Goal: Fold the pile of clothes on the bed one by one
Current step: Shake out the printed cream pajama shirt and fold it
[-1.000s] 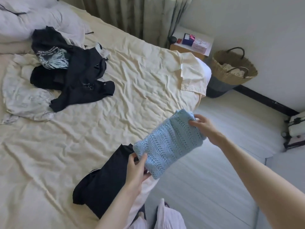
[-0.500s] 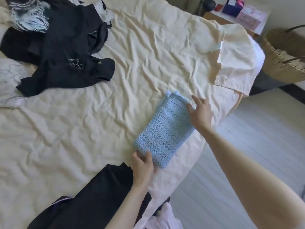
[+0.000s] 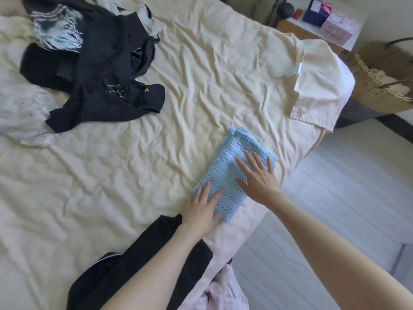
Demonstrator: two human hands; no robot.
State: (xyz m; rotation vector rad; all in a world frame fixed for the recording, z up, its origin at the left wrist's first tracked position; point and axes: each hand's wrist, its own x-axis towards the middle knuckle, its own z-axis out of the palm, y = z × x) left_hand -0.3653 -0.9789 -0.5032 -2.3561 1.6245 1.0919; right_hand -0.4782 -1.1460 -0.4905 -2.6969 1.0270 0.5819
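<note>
While both my hands lie flat with fingers spread, left hand (image 3: 202,212) on the near corner and right hand (image 3: 259,179) on the middle, the folded blue knit top (image 3: 225,175) sits beside the bed (image 3: 156,153) edge at four o'clock. At six o'clock a black garment (image 3: 125,269) lies under my left forearm. Unfolded dark clothes (image 3: 96,70) are heaped at ten o'clock, with bare sheet between. A woven basket (image 3: 380,81) stands at two o'clock.
</note>
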